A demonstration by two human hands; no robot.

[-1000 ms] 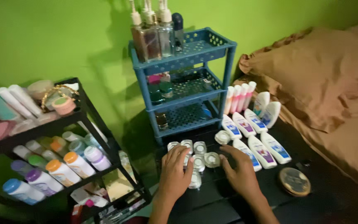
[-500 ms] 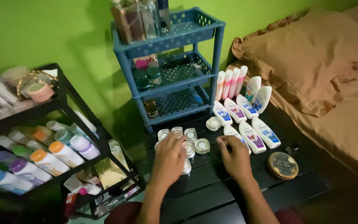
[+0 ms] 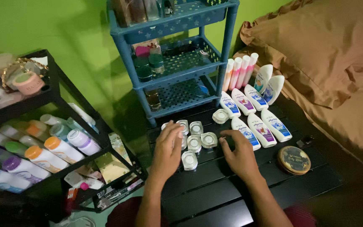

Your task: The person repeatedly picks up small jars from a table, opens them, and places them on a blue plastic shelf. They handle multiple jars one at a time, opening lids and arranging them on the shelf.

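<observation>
Several small clear square jars with white lids (image 3: 196,128) sit clustered on a low black slatted table (image 3: 215,189). My left hand (image 3: 167,149) lies flat over the left side of the cluster, fingers together, covering some jars. My right hand (image 3: 240,153) rests just right of the cluster, fingers curled, fingertips near one jar (image 3: 209,140). Another jar (image 3: 189,160) stands apart between my two hands. One more jar (image 3: 221,116) sits farther back.
White squeeze bottles (image 3: 261,130) lie in rows to the right, pink tubes (image 3: 240,72) behind them. A round gold tin (image 3: 294,160) sits at right. A blue three-tier rack (image 3: 177,63) stands behind, a black shelf (image 3: 59,138) of bottles at left, a brown pillow (image 3: 324,46) at right.
The view has tilted down and shifted, so everything sits higher in frame. My left hand has drawn back a little, leaving one jar standing apart between my hands. My right hand stays beside the cluster.
</observation>
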